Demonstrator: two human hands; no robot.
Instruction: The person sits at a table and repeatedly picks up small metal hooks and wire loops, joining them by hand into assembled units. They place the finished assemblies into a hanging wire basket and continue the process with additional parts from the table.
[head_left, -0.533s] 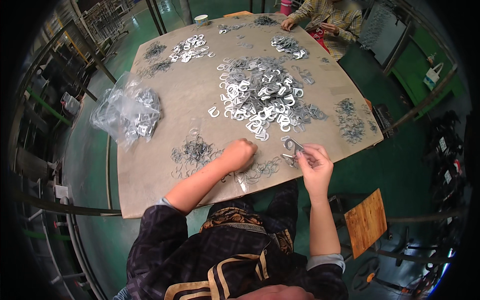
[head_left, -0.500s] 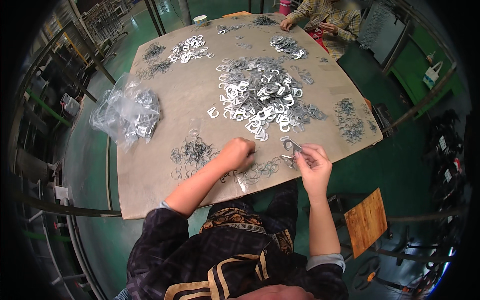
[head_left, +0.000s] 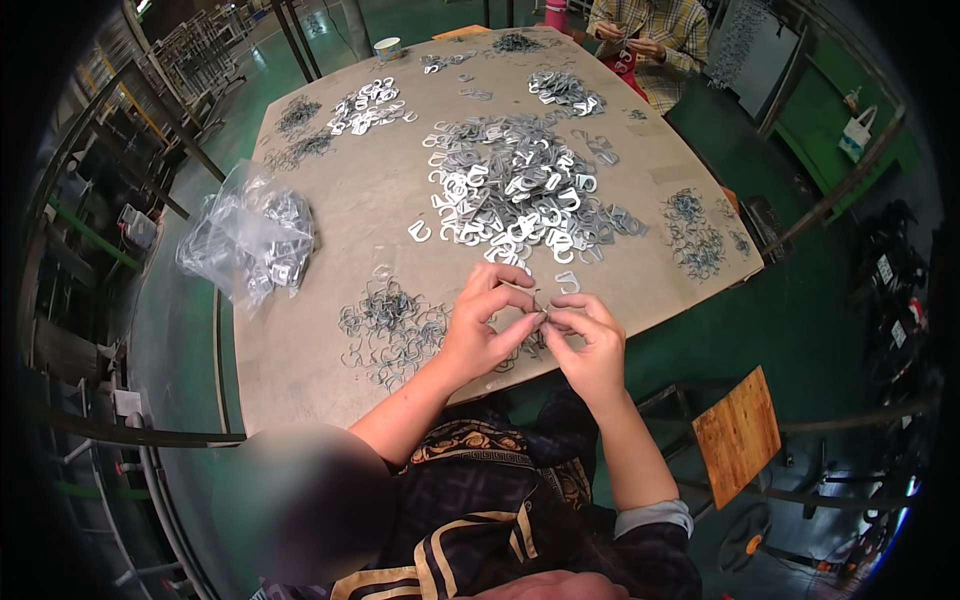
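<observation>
Left hand (head_left: 480, 328): thumb and forefinger drawn into a narrow pinch at a small metal piece (head_left: 542, 313), its shape mostly hidden by fingers.
Right hand (head_left: 592, 350): fingertips closed on the same piece, meeting the left's above the near edge of the brown surface (head_left: 350, 215).
Wire rings (head_left: 388, 312): strewn beside the left hand, some near the wrist.
Silver hooks (head_left: 520, 180): heaped beyond both hands, with a loose hook (head_left: 568, 282) just past the right fingers.
Plastic bag (head_left: 255, 240): at the left, filled with metal parts.
Far right corner: a co-worker (head_left: 682, 35) in a checked shirt, hands close together.
</observation>
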